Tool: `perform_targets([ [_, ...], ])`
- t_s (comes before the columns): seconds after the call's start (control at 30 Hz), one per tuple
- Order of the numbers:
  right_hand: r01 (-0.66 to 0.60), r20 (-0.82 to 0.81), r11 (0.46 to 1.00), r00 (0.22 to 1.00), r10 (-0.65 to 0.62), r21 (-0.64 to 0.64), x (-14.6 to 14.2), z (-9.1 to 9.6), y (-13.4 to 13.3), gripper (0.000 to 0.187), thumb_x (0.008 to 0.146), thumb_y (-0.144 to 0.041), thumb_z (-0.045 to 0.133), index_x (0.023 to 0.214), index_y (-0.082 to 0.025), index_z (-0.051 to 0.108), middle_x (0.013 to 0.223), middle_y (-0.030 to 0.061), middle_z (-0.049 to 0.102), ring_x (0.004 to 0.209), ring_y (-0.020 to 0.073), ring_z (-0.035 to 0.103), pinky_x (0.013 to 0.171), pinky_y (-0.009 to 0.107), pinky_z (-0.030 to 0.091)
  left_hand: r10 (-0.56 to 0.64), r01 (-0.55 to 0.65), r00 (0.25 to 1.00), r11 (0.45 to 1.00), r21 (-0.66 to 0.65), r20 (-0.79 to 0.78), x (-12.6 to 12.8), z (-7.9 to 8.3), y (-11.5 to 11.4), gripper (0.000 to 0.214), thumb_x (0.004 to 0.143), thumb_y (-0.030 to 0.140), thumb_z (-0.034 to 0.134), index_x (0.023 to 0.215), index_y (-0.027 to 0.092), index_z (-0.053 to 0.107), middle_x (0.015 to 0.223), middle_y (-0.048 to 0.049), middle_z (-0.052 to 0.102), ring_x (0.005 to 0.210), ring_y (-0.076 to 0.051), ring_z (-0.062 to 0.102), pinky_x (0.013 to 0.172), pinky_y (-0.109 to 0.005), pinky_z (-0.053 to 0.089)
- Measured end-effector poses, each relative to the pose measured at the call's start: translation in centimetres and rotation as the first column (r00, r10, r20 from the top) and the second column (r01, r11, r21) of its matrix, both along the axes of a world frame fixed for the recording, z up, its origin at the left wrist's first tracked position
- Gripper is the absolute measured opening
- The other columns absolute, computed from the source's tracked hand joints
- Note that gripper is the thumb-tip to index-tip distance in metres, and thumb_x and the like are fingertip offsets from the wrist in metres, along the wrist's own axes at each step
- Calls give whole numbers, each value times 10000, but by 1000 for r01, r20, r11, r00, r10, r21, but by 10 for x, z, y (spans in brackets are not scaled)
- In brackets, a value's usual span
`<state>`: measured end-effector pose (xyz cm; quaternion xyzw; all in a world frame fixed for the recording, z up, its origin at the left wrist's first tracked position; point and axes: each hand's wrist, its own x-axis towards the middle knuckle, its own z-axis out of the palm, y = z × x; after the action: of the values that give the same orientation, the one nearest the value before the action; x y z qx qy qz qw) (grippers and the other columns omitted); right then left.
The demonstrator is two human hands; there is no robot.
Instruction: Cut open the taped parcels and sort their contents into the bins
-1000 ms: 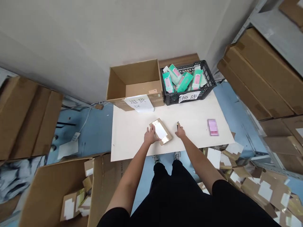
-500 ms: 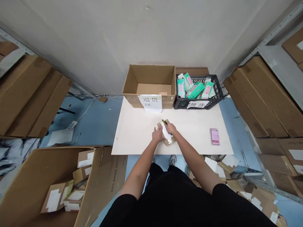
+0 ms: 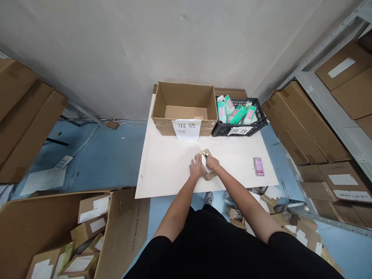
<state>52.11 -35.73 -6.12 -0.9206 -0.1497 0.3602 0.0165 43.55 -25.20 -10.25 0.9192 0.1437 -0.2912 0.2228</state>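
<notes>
**Cutter (image 3: 205, 156) at a taped parcel (image 3: 208, 175) on the white table (image 3: 165, 164)**

Nearest, at lower left, a big carton (image 3: 128, 228) holds small boxes (image 3: 80, 264) with white labels; its flap carries sideways print, "ROOM LIFE" readable. At the table's near side, the left hand (image 3: 195, 167) lies unclenched on the parcel's left side, fingers extended. The right hand (image 3: 213, 163) is closed around the black-and-yellow cutter, its tip over the parcel's far end. The parcel's white label (image 3: 204, 164) shows no legible text. To the right lies a blurred pink item (image 3: 258, 166). Farther back, an open cardboard box (image 3: 162, 124) bears a paper sign (image 3: 187, 130), handwritten "退货区"; just beside it, a black crate (image 3: 220, 130) of green-and-pink packages (image 3: 238, 115) is marked "换货".
</notes>
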Motion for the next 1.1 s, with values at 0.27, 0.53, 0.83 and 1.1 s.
perform_targets([
  [0.27, 71, -104, 997, 992, -73, -17, -42, 3, -60, 373, 903, -276, 762, 1255, -191, 670, 1117, 187, 767, 931, 330, 796, 793, 398, 600, -55, 51, 997, 994, 95, 47, 9, 4, -1, 1368, 670, 767, 804, 1745, 377, 52, 1837, -4, 45, 1589, -477, 217, 1225, -565, 366],
  [0.53, 229, -60, 973, 972, -228, 16, -82, 9, -156, 193, 1009, -320, 630, 1148, -188, 650, 1051, 199, 765, 939, 344, 781, 794, 408, 566, -238, 225, 968, 962, 155, 76, 32, 7, -10, 1378, 644, 716, 885, 1737, 208, 215, 1818, -169, 84, 1663, -426, -106, 1330, -549, 128],
  [0.83, 508, 57, 813, 838, -543, 285, -22, -31, -108, 571, 944, -591, 741, 1276, -201, 486, 1156, 165, 765, 1071, 290, 741, 761, 283, 493, -58, 30, 992, 971, 238, 111, -19, 16, -37, 1085, 909, 824, 528, 1747, 230, 177, 1819, -169, 77, 1658, -416, 72, 1222, -578, 356],
  [1.1, 446, -17, 755, 866, -501, 481, 30, -42, -119, 453, 1017, -526, 629, 1324, -233, 469, 1053, 66, 769, 952, 238, 751, 765, 264, 514, 49, -88, 991, 943, 321, 127, -29, 16, -67, 564, 1039, 536, 531, 1533, 268, 572, 1743, -165, 342, 1601, -397, 290, 1229, -584, 357],
])
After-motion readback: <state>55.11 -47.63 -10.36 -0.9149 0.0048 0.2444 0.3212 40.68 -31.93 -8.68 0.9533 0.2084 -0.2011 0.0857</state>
